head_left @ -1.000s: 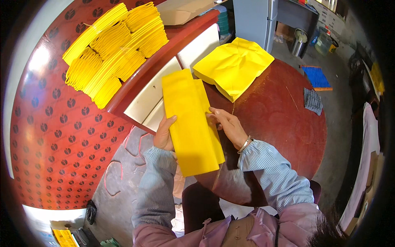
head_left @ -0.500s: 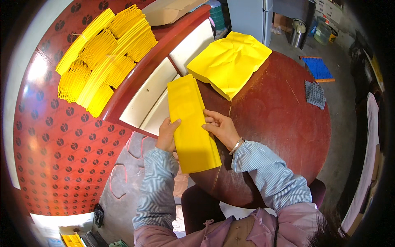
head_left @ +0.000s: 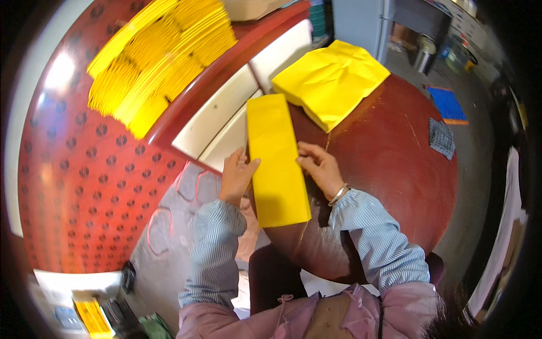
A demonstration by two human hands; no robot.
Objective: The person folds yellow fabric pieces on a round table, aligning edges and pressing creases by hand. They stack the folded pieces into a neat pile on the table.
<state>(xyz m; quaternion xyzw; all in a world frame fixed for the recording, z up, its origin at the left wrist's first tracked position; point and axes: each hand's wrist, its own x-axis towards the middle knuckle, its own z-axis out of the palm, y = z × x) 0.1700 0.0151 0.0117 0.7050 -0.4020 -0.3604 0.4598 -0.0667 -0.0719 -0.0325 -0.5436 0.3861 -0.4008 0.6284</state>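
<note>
A long folded strip of yellow paper (head_left: 278, 169) lies lengthwise in front of me at the round table's left side. My left hand (head_left: 237, 176) is beside its left edge, thumb tip at the edge and fingers apart, gripping nothing that I can see. On the opposite side, my right hand (head_left: 322, 168) has thumb and bent fingers pinched at the right edge. Beyond the strip sits a wide stack of creased yellow sheets (head_left: 333, 79).
The round dark-red table (head_left: 389, 169) carries a grey patterned cloth (head_left: 441, 139) at its right rim. To the left, a red patterned surface (head_left: 84, 192) holds bundled yellow folded pieces (head_left: 164, 62). White drawers (head_left: 217, 113) stand between. A blue mat (head_left: 447, 104) lies on the floor.
The folded strip looks flatter, its loose right-hand layer now lying in line with the rest. My left hand has loosened from its edge. The whole view has shifted slightly.
</note>
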